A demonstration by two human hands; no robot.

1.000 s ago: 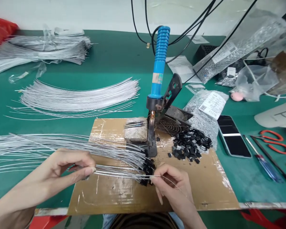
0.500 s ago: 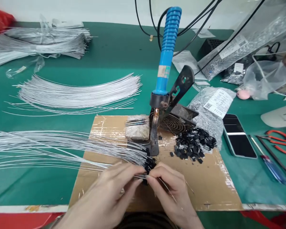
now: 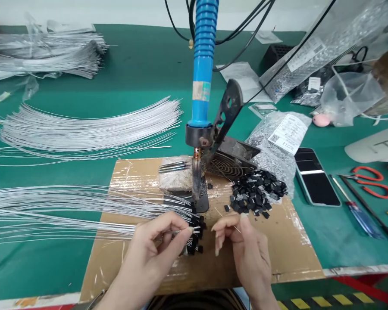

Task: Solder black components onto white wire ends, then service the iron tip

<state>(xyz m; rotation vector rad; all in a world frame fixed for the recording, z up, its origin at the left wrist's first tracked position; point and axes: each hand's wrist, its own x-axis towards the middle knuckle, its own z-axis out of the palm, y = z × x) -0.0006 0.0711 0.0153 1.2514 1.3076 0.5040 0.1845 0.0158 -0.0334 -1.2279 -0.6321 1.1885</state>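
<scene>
My left hand (image 3: 158, 249) pinches white wires (image 3: 116, 232) between thumb and forefinger, their bare ends poking out past the fingertips. Under and beside those ends lies a row of black connectors (image 3: 194, 247) fixed to other wires. My right hand (image 3: 248, 254) is loosely curled, a little apart on the right. A thin strand of solder wire (image 3: 237, 229) runs through its fingers; how firmly it is held is partly hidden. Beyond both hands a blue-handled soldering iron (image 3: 204, 51) points down in a black stand (image 3: 228, 103), its tip close to the connectors.
A pile of loose black connectors (image 3: 257, 191) lies right on the cardboard (image 3: 278, 249). Soldering tips rest on a pale block (image 3: 174, 178). Wire bundles (image 3: 90, 127) lie left. A phone (image 3: 317, 176), screwdriver (image 3: 364, 219) and red-handled cutters (image 3: 371, 181) are at right.
My hands have come apart: the right hand has moved right, away from the left, and its fingers have loosened. My left hand keeps its pinch on the wires. The view has shifted slightly.
</scene>
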